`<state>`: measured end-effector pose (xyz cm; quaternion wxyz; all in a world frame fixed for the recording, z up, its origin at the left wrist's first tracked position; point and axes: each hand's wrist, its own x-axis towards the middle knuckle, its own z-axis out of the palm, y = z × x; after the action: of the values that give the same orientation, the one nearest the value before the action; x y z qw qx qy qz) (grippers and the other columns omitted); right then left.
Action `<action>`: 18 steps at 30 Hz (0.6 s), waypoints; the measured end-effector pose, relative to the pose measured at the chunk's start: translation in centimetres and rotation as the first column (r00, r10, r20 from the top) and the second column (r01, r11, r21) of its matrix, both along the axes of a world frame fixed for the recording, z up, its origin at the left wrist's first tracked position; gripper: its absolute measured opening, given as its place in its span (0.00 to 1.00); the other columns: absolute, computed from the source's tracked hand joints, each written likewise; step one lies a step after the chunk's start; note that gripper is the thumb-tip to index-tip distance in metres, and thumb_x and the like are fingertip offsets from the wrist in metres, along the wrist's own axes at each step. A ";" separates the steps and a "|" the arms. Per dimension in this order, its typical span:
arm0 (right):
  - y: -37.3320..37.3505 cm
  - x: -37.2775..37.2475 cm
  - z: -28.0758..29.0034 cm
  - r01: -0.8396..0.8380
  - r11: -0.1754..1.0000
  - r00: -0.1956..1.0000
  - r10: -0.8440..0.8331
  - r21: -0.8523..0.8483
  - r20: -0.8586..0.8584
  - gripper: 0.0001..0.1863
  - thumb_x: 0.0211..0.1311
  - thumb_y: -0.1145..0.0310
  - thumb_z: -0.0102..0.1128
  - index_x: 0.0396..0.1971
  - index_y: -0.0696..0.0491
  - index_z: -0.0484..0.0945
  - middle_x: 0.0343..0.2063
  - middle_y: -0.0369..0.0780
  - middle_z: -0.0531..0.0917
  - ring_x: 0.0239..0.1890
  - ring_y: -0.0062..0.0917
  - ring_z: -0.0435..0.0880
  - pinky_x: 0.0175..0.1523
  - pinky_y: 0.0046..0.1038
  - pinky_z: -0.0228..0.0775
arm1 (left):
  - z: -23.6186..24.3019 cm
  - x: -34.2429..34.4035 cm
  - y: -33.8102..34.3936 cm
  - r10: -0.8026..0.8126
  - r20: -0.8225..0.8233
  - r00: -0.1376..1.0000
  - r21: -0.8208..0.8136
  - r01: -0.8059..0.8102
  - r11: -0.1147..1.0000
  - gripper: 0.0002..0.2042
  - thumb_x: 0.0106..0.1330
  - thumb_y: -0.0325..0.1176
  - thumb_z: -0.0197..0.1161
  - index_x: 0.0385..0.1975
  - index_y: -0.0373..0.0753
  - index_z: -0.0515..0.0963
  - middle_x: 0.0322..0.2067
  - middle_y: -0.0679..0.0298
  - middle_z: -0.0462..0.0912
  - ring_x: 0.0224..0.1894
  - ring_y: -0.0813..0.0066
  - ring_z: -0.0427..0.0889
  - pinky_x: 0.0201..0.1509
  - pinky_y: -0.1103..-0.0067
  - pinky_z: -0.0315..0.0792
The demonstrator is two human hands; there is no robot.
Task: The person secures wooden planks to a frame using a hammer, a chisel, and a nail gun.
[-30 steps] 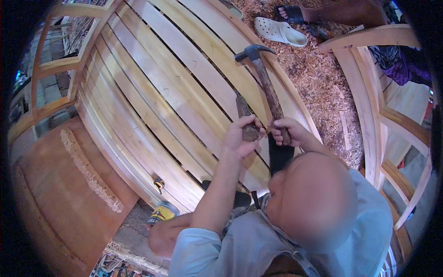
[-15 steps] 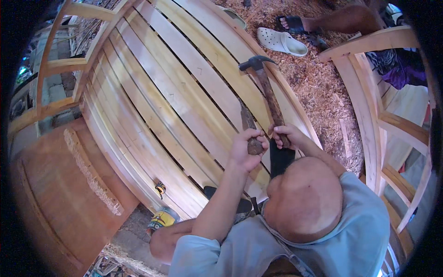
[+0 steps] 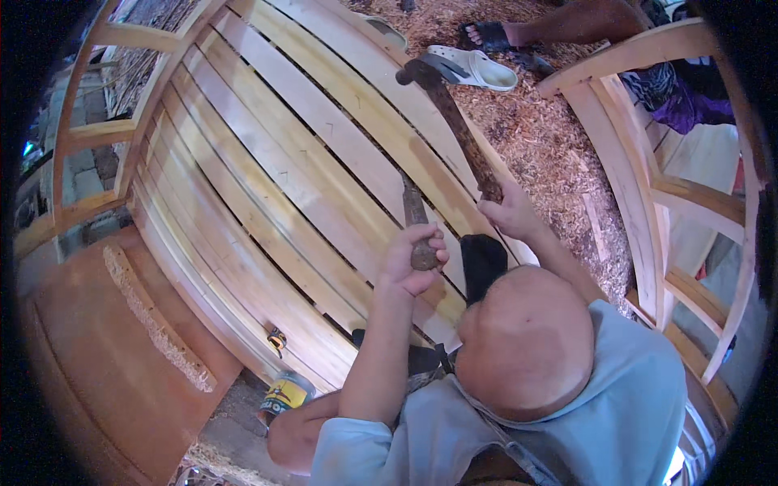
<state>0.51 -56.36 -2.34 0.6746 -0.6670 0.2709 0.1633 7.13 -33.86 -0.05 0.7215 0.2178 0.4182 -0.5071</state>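
Observation:
My left hand (image 3: 412, 259) is closed round the worn handle of a flat-bladed, chisel-like tool (image 3: 413, 202), which points up across a curved panel of pale wooden slats (image 3: 267, 146). A claw hammer (image 3: 459, 134) with a worn wooden handle is gripped in my right hand (image 3: 509, 211), its head raised toward the panel's right edge. A dark shape (image 3: 483, 263), perhaps my footwear, sits below the hands. Low on the panel lies a small yellow-and-black tape measure (image 3: 276, 340); a yellow-labelled can (image 3: 285, 394) is beside my leg.
At top right are a co-worker's leg (image 3: 567, 31) in a black sandal and a white clog (image 3: 492, 73) on wood shavings (image 3: 559, 170). Wooden frames (image 3: 600, 170) stand right and upper left (image 3: 97, 134). A brown board (image 3: 93, 340) with a rough strip lies at lower left.
My right hand has moved up with the hammer, whose head is higher and further left. My left hand has moved slightly down and left, parting from the right hand.

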 end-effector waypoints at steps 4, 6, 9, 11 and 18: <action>-0.1 1.7 0.2 -0.056 0.968 0.998 0.062 -0.246 0.020 0.25 0.59 0.70 0.58 0.57 0.63 0.71 0.40 0.43 0.84 0.40 0.23 0.81 0.46 0.29 0.74 | 0.3 0.2 -0.3 -0.025 -0.010 1.000 0.021 0.025 0.999 0.06 0.60 0.26 0.63 0.31 0.37 0.72 0.22 0.65 0.74 0.22 0.76 0.74 0.24 0.79 0.72; 0.3 3.0 0.9 0.036 0.915 0.975 0.057 -0.401 0.217 0.13 0.64 0.61 0.59 0.35 0.57 0.74 0.20 0.34 0.73 0.22 0.18 0.71 0.29 0.26 0.66 | 0.2 0.1 0.0 -0.018 0.017 1.000 -0.001 0.018 1.000 0.06 0.61 0.25 0.61 0.34 0.36 0.70 0.26 0.62 0.73 0.24 0.77 0.73 0.26 0.78 0.70; -0.3 4.3 0.8 -0.039 0.903 0.976 0.126 -0.427 0.176 0.18 0.69 0.56 0.54 0.31 0.57 0.73 0.18 0.35 0.73 0.22 0.19 0.71 0.28 0.28 0.66 | 0.6 0.4 -0.3 -0.058 0.021 0.998 0.046 0.057 0.997 0.06 0.61 0.24 0.60 0.33 0.35 0.69 0.26 0.62 0.73 0.23 0.77 0.73 0.25 0.78 0.70; -0.2 4.9 0.6 -0.099 0.899 0.976 0.170 -0.427 0.133 0.18 0.69 0.56 0.53 0.35 0.59 0.75 0.23 0.40 0.76 0.27 0.24 0.75 0.34 0.30 0.68 | 0.2 0.1 -0.1 -0.037 0.024 0.999 0.037 0.036 0.999 0.06 0.61 0.24 0.60 0.33 0.35 0.69 0.26 0.62 0.73 0.23 0.76 0.73 0.25 0.78 0.70; 1.7 6.7 3.0 -0.132 0.922 0.968 0.198 -0.363 0.153 0.20 0.71 0.56 0.51 0.39 0.61 0.76 0.23 0.44 0.78 0.28 0.27 0.78 0.35 0.33 0.69 | 0.3 0.0 -0.1 -0.012 0.010 1.000 0.033 0.012 0.999 0.06 0.60 0.25 0.60 0.31 0.34 0.69 0.25 0.61 0.73 0.23 0.76 0.73 0.25 0.77 0.70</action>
<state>7.20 -54.66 0.62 0.5512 -0.8092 0.1738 0.1058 7.10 -33.96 0.28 0.7168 0.2349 0.4214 -0.5034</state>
